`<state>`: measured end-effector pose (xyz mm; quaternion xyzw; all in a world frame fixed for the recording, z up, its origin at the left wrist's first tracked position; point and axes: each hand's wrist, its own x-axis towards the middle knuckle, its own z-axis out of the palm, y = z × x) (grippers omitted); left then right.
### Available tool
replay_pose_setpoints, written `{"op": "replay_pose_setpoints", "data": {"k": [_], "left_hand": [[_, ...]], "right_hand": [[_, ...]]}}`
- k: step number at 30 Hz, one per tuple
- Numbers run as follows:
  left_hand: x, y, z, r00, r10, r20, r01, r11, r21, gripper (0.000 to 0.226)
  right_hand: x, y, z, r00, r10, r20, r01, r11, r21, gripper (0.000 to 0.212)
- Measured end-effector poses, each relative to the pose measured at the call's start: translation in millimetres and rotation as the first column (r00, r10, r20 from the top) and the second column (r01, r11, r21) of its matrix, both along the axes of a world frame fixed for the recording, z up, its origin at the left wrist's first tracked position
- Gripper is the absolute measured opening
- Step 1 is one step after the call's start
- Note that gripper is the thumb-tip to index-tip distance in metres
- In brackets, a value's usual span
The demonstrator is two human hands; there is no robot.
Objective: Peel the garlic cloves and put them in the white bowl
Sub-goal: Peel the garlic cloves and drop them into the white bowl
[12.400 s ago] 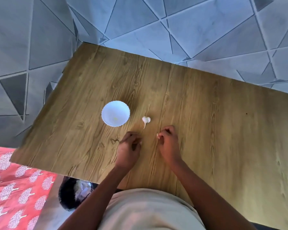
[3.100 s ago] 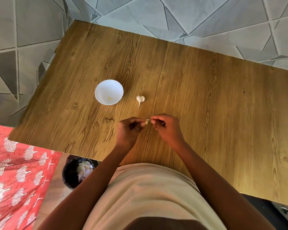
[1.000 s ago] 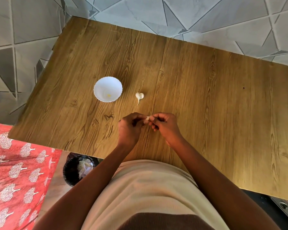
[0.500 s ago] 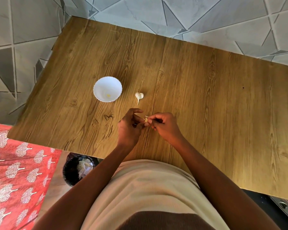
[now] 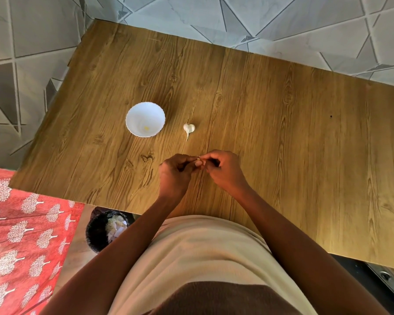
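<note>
A wooden table (image 5: 282, 137) is set against a grey geometric-patterned wall (image 5: 282, 21). A black bin (image 5: 98, 230) and red patterned cloth (image 5: 23, 228) are seen below.

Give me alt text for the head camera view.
Both hands, left hand and right hand, pinch a small garlic clove above a wooden table. Beyond them, a white bowl sits left of a garlic bulb piece.

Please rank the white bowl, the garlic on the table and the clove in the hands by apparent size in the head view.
1. White bowl
2. Garlic
3. Clove, mostly hidden by fingers, so its rank is unsure.
</note>
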<state>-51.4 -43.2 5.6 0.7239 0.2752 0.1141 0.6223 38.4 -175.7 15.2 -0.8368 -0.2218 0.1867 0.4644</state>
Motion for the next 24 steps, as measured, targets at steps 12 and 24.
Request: {"op": "replay_pose_setpoints", "data": {"k": [12, 24], "left_hand": [[2.2, -4.1, 11.9, 0.993, 0.114, 0.021, -0.113, 0.992, -0.057, 0.005], [3.5, -0.7, 12.9, 0.992, 0.127, 0.007, -0.124, 0.978, -0.17, 0.004]], "right_hand": [[-9.9, 9.8, 7.7, 0.985, -0.051, 0.164, 0.052, 0.999, -0.002, 0.01], [-6.8, 5.2, 3.9, 0.989, -0.01, 0.145, 0.007, 1.0, 0.022, 0.012]]}}
